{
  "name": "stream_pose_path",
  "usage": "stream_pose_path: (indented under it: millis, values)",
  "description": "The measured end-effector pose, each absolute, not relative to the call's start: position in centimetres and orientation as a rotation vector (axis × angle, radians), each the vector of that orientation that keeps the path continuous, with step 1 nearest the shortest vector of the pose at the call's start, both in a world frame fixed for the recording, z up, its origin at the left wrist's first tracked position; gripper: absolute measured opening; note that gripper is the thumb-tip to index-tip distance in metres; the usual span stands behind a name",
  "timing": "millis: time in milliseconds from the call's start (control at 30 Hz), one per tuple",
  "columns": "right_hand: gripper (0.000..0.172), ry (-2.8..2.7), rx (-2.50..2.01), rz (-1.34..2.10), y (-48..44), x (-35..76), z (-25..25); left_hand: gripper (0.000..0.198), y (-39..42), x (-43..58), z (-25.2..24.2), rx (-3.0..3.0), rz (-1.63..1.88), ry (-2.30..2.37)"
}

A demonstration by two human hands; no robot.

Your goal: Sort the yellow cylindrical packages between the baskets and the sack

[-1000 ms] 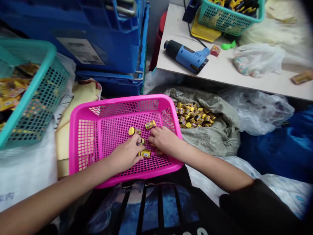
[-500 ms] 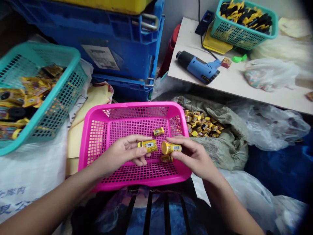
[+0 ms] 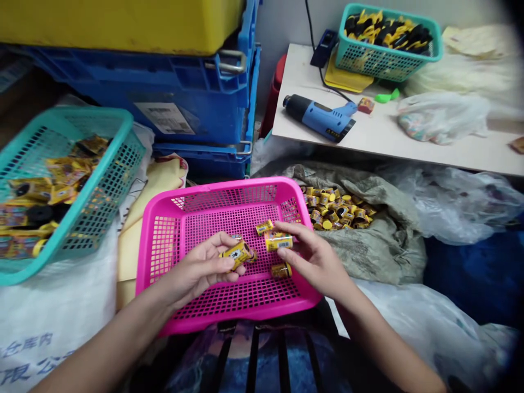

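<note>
With the hands apart, the right hand (image 3: 315, 259) open at 3 o'clock, the yellow canister (image 3: 238, 254) clasped in the left hand (image 3: 200, 267) could be dropped if loosely held.

This place looks like a small packing workshop. On a white table top (image 3: 380, 128) lies a blue hot-air gun (image 3: 323, 121); left of this table stand stacked blue plastic crates (image 3: 184, 93), and below its front edge a grey woven sack (image 3: 380, 245) holds many small yellow cylinders (image 3: 335, 207).

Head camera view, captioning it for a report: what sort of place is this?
Probably a small packing workshop: stacked blue plastic crates, a woven sack of small yellow cylinders, and a blue heat gun on a bench.
</note>
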State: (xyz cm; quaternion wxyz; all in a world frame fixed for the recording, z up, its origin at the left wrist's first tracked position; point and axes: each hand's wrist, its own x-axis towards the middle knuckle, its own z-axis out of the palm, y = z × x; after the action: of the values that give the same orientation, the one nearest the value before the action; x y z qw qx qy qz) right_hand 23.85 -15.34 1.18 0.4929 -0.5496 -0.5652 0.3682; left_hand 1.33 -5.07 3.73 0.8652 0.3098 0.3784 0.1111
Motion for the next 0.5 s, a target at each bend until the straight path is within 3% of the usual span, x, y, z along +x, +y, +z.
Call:
stream_pose_path:
  millis: [133,367,500]
  values:
    - [0.032,-1.033,-1.166,1.174,-15.0,23.3,1.1,0.044,-5.2,0.6,3.4,0.774,0.287,0.811]
    - [0.025,-0.918,-0.968,1.217,-14.6,22.5,1.6,0.025,-5.8,0.5,3.8,1.037,0.493,0.877]
    - [0.022,-0.924,-1.004,1.22,-14.7,22.3,1.5,0.029,-6.0,1.0,4.6,1.072,0.523,0.881]
